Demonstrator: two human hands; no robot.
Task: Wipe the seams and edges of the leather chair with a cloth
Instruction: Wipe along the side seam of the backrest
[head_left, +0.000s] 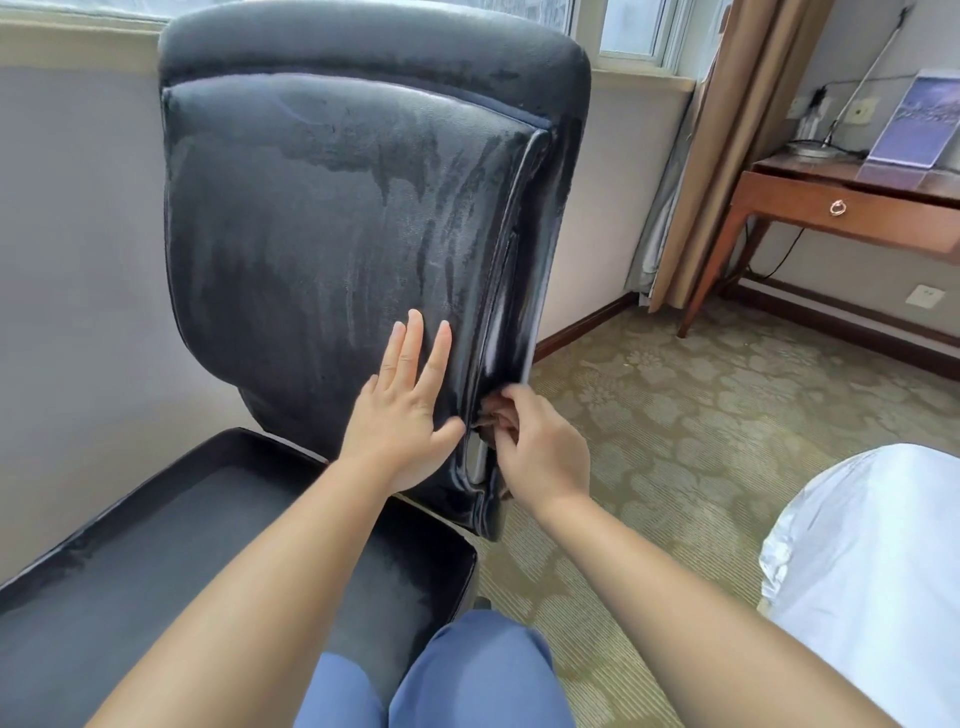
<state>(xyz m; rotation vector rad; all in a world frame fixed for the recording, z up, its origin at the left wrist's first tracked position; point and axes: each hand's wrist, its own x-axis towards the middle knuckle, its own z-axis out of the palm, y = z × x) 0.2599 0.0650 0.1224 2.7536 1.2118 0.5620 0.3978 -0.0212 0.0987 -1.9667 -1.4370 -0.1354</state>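
Patterned carpet (675, 426) under black leather chair (337, 218); left hand (410, 410) flat, grip wide, on backrest; right hand (540, 447), at 3 o'clock, pinching brown cloth (493, 418) into side seam.

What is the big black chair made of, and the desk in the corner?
The chair looks like black leather or imitation leather: smooth, shiny along the side seam, with dull smears across the back. The desk looks like reddish-brown polished wood, with a metal ring pull on its drawer.
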